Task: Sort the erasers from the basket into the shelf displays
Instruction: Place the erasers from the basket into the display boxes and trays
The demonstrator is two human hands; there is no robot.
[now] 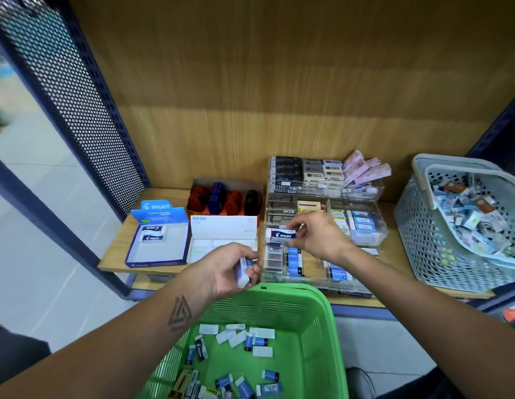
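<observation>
A green basket (308, 312) sits low in front of me with several loose erasers (256, 341) on its floor. My right hand (319, 234) pinches a white and blue Pilot eraser (280, 235) above the clear acrylic display (365, 217) on the shelf. My left hand (227, 269) grips another small eraser (244, 272) just above the basket's far rim. A blue Pilot box (158, 246) at the left holds two erasers (153, 234).
A white open box (223, 234) stands beside the blue one, with a red box of stamps (224, 197) behind. A grey basket (423, 226) full of mixed erasers sits on the shelf's right end. A perforated metal panel (77, 96) bounds the left side.
</observation>
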